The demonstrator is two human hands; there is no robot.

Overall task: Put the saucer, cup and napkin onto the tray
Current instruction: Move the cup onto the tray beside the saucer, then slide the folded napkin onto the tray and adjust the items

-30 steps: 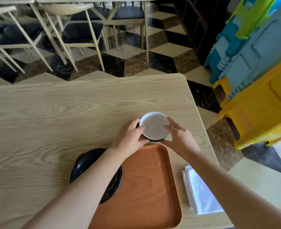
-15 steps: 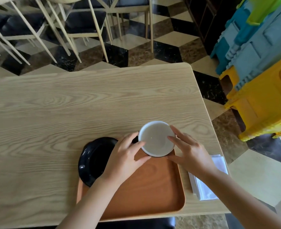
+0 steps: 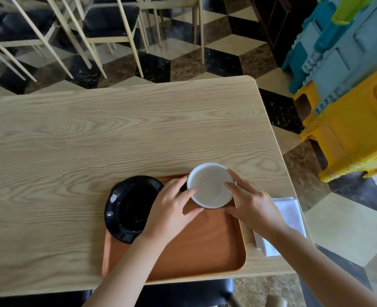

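A white cup (image 3: 209, 187) with a dark outside is over the far right corner of the orange-brown tray (image 3: 205, 247). My left hand (image 3: 172, 209) grips its left side. My right hand (image 3: 251, 204) holds its right side, with fingertips on the rim. I cannot tell whether the cup rests on the tray or hangs just above it. A black saucer (image 3: 130, 207) lies on the tray's left part and overhangs its left edge. The folded white napkin (image 3: 289, 213) lies on the table to the right of the tray, partly hidden under my right forearm.
The light wooden table (image 3: 116, 129) ends close to the right of the napkin. Chairs (image 3: 107, 23) stand beyond its far edge. Stacked yellow and blue plastic stools (image 3: 355, 120) stand on the floor at the right. A dark chair seat (image 3: 183, 293) shows below the near edge.
Both hands have brought the cup toward me, from the table beyond the tray to the tray's far right corner. The saucer and napkin have kept their places.
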